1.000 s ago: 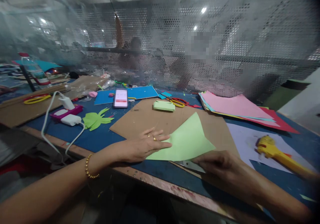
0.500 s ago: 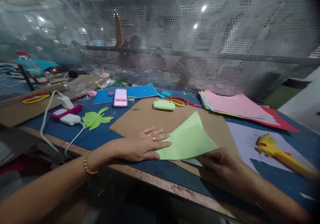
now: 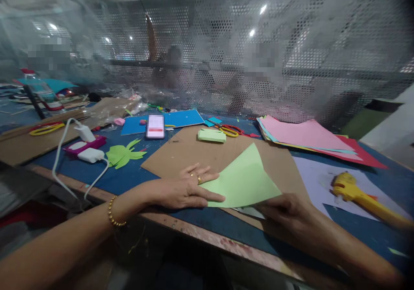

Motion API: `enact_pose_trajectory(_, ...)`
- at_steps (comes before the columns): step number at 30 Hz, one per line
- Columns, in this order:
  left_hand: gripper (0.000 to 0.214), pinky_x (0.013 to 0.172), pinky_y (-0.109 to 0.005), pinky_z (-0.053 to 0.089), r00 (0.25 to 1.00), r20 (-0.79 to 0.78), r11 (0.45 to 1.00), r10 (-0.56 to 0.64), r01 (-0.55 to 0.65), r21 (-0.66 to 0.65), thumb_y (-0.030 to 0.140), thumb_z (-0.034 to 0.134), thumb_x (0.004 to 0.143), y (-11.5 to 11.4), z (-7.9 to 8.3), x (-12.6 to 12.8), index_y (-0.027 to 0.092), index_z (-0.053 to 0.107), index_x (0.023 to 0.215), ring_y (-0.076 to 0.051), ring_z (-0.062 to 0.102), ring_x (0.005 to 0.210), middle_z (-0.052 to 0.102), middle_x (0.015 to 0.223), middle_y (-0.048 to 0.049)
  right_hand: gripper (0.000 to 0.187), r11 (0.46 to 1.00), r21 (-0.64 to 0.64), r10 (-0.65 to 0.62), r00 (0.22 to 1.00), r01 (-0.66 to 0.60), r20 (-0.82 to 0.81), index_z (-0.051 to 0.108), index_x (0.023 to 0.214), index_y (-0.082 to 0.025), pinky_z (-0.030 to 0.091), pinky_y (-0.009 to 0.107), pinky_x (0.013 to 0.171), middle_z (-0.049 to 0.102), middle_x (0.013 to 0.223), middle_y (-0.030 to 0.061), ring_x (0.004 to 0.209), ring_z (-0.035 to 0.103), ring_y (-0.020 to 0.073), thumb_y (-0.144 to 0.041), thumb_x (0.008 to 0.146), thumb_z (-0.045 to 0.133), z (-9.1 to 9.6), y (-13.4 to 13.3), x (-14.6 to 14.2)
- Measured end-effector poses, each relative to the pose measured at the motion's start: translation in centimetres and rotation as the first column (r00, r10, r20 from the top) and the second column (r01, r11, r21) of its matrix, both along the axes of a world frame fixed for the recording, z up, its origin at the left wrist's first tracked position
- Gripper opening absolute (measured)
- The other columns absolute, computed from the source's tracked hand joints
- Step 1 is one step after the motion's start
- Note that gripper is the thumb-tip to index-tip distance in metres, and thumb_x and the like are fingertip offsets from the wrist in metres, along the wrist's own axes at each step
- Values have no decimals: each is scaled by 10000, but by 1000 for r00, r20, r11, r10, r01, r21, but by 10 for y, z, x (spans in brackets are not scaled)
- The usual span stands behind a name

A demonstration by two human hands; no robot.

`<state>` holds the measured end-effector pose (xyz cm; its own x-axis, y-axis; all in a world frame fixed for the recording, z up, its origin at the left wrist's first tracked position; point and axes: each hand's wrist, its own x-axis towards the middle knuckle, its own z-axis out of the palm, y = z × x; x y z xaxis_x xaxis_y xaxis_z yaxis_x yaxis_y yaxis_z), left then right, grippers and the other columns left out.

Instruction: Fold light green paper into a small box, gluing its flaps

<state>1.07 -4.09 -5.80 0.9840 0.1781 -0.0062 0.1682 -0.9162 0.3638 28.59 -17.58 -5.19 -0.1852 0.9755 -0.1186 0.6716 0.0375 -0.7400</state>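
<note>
A folded sheet of light green paper (image 3: 244, 178) lies over the brown cardboard (image 3: 181, 152) near the table's front edge. My left hand (image 3: 190, 188) rests flat on the paper's left end, fingers stretched out, one fingertip pressing its lower edge. At the right corner, my right hand (image 3: 287, 212) is closed on the paper, its fingertips partly hidden beneath it. Some whitish paper (image 3: 250, 212) shows below the green sheet's lower edge. Beyond them sits a small folded green paper packet (image 3: 211, 135).
Scissors (image 3: 231, 130) lie behind the packet. Pink and other coloured sheets (image 3: 300, 132) are stacked at back right, above a yellow glue gun (image 3: 355, 195). On the left are green paper leaves (image 3: 124, 154), a purple power strip (image 3: 86, 145) with white cables, and a phone (image 3: 155, 126).
My left index finger has slid slightly right and down along the paper's lower edge. The paper lies a little flatter; my right hand keeps its hold.
</note>
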Motion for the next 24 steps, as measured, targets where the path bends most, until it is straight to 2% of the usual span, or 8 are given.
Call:
enact_pose_trajectory(3, 413, 1208, -511, -7, 999, -26, 999, 35, -36, -32, 404, 336, 1049, 0, 1, 1, 413, 421, 1454, -266, 22, 1514, 115, 1644, 37, 490, 1000, 7, -3, 1000, 3, -9, 592, 609, -164, 259, 231, 458, 467, 580, -3, 566, 335, 115, -485, 958, 468, -2, 0, 2)
enact_pose_trajectory(7, 500, 1207, -512, -27, 998, -34, 998, 56, -56, -27, 443, 420, 1020, -2, 1, 2, 391, 323, 1508, -279, -5, 1513, 111, 1643, 11, 432, 1000, -19, -17, 999, 17, -38, 632, 673, -157, 315, 224, 498, 497, 637, 2, 594, 342, 117, -467, 940, 493, -4, 1, 1)
enact_pose_trajectory(13, 515, 1210, -501, -26, 999, -36, 999, 41, -42, -29, 499, 405, 1011, -1, 1, 2, 398, 317, 1508, -284, -21, 1510, 102, 1644, 21, 406, 998, -20, -58, 998, 57, -31, 573, 592, -180, 232, 230, 451, 410, 587, -20, 540, 246, 105, -438, 897, 504, -1, 5, -8)
enact_pose_trajectory(17, 532, 1213, -494, -23, 1000, -20, 999, 21, -22, -23, 504, 424, 1003, 0, 0, 2, 397, 309, 1511, -283, -3, 1512, 107, 1642, 21, 456, 999, -46, -26, 1000, 25, -5, 583, 602, -183, 264, 237, 479, 415, 587, -14, 559, 283, 117, -519, 894, 486, 0, 6, -7)
enact_pose_trajectory(20, 515, 1212, -496, -30, 999, -24, 999, 26, -26, -28, 502, 400, 1012, 0, 0, 2, 395, 318, 1509, -280, 14, 1513, 106, 1642, 19, 462, 996, -92, 18, 1000, -19, -10, 638, 670, -175, 307, 247, 518, 494, 616, 3, 574, 349, 124, -527, 913, 464, 2, 6, -5)
enact_pose_trajectory(24, 506, 1213, -495, -19, 999, -35, 999, 34, -34, -15, 505, 370, 1020, -1, 0, 2, 388, 321, 1510, -276, 0, 1513, 105, 1644, 13, 427, 998, -47, 35, 999, -33, 37, 662, 714, -177, 353, 253, 566, 550, 660, 15, 625, 418, 143, -495, 916, 461, 4, 7, -7)
